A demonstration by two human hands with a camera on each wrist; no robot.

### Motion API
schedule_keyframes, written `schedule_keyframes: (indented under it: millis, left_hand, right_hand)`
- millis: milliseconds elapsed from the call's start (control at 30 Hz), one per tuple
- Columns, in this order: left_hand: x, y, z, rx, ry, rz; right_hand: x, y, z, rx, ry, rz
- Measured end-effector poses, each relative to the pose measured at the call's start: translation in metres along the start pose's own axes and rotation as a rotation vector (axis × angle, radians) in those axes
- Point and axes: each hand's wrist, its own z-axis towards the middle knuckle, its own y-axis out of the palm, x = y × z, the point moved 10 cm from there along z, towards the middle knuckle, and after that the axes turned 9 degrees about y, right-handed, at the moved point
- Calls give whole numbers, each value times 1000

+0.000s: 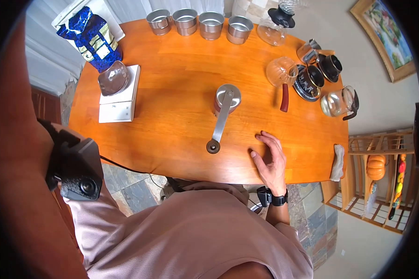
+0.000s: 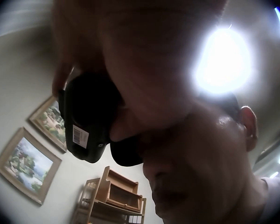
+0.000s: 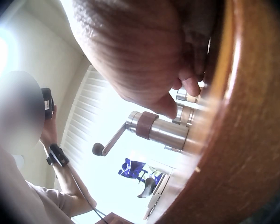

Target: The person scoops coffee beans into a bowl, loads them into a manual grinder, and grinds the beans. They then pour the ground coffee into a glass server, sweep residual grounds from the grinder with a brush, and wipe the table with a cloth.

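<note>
My left hand (image 2: 144, 74) is raised to my face and grips the black head camera (image 2: 86, 121), with fingers at its side. In the head view only the left forearm and its wrist camera (image 1: 81, 169) show. My right hand (image 1: 272, 162) rests on the wooden table (image 1: 177, 93) near the front edge, fingers loosely bent and holding nothing. Nearest to it stands a hand coffee grinder (image 1: 228, 97), upright, its crank handle pointing toward me. The right wrist view shows the grinder's steel body with a brown band (image 3: 146, 125) beyond the right hand.
At left, a glass dish (image 1: 113, 79) sits on a white scale (image 1: 118, 111) beside a blue bag (image 1: 95, 44). Several metal cups (image 1: 211, 25) line the back edge. A glass server with a red handle (image 1: 284, 97) and a glass pot (image 1: 333, 103) stand right; a folded cloth (image 1: 337, 162) lies at the edge.
</note>
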Motion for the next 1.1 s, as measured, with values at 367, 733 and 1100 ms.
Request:
schedule_keyframes:
  millis: [367, 733, 1100]
  left_hand:
    - [4, 21, 34, 8, 189, -50]
    - [10, 34, 29, 87, 277, -111]
    - [16, 33, 7, 181, 341, -137]
  right_hand:
    - [-1, -2, 1, 10, -38, -2]
    - [-5, -1, 1, 6, -77, 0]
    - [-2, 1, -1, 6, -80, 1]
